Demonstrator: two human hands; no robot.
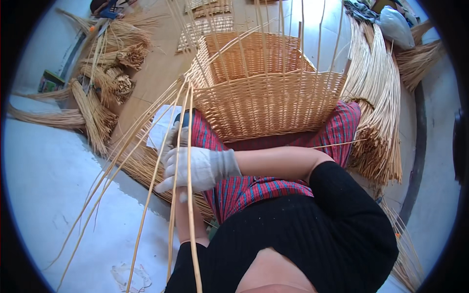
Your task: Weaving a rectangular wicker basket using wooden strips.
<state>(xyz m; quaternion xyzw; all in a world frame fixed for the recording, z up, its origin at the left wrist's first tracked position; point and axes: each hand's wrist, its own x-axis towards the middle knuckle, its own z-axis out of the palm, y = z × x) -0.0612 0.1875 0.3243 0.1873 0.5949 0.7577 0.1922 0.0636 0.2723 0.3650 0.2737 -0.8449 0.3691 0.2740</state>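
A partly woven wicker basket (264, 105), with long stakes rising from its rim, rests against my knees. My right hand (193, 168), in a white glove with a grey cuff, reaches across to the left and lies over my left wrist. Its fingers are bent round there; what they grip is hidden. Beyond it shows part of my left hand (175, 139) in a grey glove, its fingers mostly covered. Several long willow rods (190, 210) run from the basket's left corner toward me, passing in front of both hands.
Bundles of willow rods (95, 117) lie along the left wall. A large tied bundle (376, 112) lies at the right, near a white plastic bag (394, 27). Woven panels (205, 31) lie beyond the basket. A white sheet (163, 126) is beside my left knee.
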